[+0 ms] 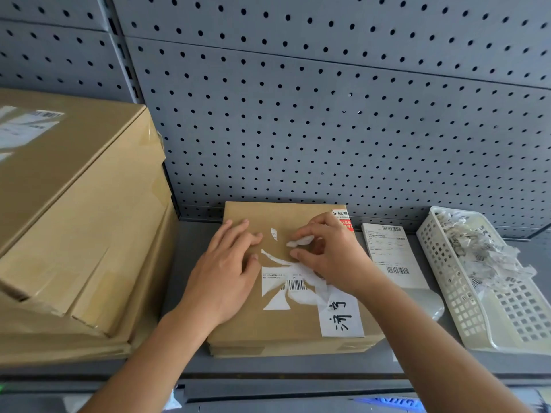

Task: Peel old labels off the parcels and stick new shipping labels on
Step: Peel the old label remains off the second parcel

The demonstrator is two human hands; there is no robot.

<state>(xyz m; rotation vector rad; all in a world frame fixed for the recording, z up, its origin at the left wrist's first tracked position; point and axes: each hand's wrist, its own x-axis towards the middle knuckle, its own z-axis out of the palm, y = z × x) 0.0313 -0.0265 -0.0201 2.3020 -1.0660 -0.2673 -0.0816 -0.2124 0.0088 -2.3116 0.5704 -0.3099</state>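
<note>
A flat brown cardboard parcel (253,329) lies on the grey shelf in front of me. Its old white label (286,286) is torn, with a barcode and ragged remnants still stuck on. My left hand (226,269) rests flat on the parcel's left part, fingers straight. My right hand (331,254) pinches a small torn label scrap (301,241) between thumb and fingers just above the box. A white sticker with handwritten characters (340,314) sits on the parcel's near right. New shipping labels (393,257) lie in a stack to the right.
A white perforated plastic basket (465,311) at the right holds several torn label scraps (483,254). Large cardboard boxes (83,222) are stacked on the left. A grey pegboard wall (328,114) stands directly behind the shelf.
</note>
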